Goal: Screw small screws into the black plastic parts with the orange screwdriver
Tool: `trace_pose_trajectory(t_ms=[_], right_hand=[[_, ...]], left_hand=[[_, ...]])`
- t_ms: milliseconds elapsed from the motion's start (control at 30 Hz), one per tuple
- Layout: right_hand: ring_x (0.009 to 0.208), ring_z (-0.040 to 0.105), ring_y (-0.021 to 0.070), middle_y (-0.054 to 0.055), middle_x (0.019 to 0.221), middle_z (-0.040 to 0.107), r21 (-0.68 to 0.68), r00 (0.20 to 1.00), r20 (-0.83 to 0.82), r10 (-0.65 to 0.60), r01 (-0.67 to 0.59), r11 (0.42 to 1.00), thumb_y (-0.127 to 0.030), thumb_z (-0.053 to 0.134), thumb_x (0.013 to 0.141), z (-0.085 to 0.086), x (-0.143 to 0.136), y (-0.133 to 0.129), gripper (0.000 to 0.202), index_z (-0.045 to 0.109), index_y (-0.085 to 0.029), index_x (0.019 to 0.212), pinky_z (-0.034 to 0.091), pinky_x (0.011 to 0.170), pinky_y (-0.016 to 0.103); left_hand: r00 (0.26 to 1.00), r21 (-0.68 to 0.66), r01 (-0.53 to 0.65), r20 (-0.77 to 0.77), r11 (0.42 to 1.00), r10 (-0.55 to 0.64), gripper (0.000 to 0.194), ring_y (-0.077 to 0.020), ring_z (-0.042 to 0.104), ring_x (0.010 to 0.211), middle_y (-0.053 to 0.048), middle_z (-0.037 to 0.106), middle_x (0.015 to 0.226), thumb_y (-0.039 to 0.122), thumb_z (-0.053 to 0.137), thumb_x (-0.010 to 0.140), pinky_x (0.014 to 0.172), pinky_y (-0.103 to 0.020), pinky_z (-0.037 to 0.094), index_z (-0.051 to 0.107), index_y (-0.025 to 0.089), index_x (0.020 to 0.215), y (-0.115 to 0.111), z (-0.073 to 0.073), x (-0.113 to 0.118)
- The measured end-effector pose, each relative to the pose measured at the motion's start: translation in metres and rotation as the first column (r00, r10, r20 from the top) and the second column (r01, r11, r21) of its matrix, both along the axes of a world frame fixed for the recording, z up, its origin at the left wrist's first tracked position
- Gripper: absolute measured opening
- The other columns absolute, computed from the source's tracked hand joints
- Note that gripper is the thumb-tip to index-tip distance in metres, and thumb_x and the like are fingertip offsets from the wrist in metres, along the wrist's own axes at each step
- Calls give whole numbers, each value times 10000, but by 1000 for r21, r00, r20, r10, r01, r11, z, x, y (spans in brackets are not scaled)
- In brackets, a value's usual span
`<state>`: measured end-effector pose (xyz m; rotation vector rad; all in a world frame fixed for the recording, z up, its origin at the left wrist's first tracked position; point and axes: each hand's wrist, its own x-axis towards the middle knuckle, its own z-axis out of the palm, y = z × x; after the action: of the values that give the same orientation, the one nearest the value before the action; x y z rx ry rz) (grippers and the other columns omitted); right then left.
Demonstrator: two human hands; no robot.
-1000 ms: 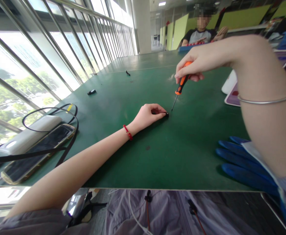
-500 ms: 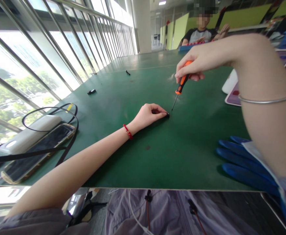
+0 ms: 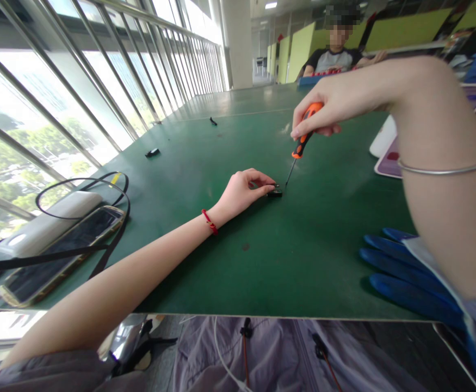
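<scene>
Single head-worn view: looks forward and down along green counter (image 3: 205,163), close over own forearms, windows at left, seated co-worker (image 3: 335,54) far ahead.

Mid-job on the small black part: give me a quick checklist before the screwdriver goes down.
1. Left hand pins the black part on the table: ok.
2. Right hand has a grip on the screwdriver: ok.
3. Tip at the part's far edge: ok.
4. Tip seated in a screw: cannot tell, too small.
5. Left fingertips clear of the tip: not ok, very close.
6. Blue glove out of the way: ok.
</scene>
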<state>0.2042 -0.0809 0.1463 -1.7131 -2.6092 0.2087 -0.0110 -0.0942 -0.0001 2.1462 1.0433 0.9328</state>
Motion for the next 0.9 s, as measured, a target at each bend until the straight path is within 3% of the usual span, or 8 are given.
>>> trace_pose_trajectory(t_ms=[233,333,400,467,533,733,900], right_hand=[[581,442,110,26,668,580,56,974,-127,187,-181,982,-472,647,745,-16,-31,9,278,660,-195,736,308,561,302],[588,442,132,20,631,532,221,965,-179,190,-149,964,-399,625,748,-27,-43,5,244,555,-201,625,327,579,317],[704,517,169,29,779,581,384,931,-284,228,-107,917,-335,613,745,-36,-41,-4,159,528,-217,678,388,657,330],[755,543,188,32,834,601,458,892,-342,295,-116,881,-307,565,776,-49,-33,-17,114,504,-231,715,418,713,344],[737,565,195,22,835,631,465,868,-398,298,-90,881,-274,534,794,-67,-23,-32,22,525,-255,799,431,703,348],[654,571,177,20,723,637,483,888,-358,288,-88,871,-329,521,817,-123,-3,-52,127,611,-255,867,444,655,320],[647,562,148,12,647,611,443,887,-333,320,-153,884,-376,587,778,-137,1,-45,202,686,-212,839,445,660,275]], left_hand=[[1000,93,-7,-16,996,8,182,-161,636,854,-60,724,941,289,665,803,790,-271,476,746,146,881,-4,6,-7],[1000,70,3,-18,998,-2,169,-155,632,829,-58,721,935,289,666,805,775,-270,478,741,151,868,-8,5,-5],[999,62,31,-32,998,-29,171,-153,630,829,-55,716,929,293,657,817,772,-267,480,739,156,880,-13,3,-4],[997,54,65,-49,996,-62,169,-153,634,837,-56,709,932,286,647,828,768,-265,485,735,158,894,-19,1,-5],[996,51,76,-58,996,-73,159,-155,638,842,-56,706,934,271,644,830,760,-265,487,732,156,896,-23,0,-7],[999,75,9,-49,997,-5,134,-152,632,837,-45,703,913,257,660,818,778,-264,486,737,163,872,-25,3,0],[998,64,-24,-51,998,27,120,-144,627,813,-40,698,885,244,657,816,772,-261,489,734,159,854,-25,2,8]])
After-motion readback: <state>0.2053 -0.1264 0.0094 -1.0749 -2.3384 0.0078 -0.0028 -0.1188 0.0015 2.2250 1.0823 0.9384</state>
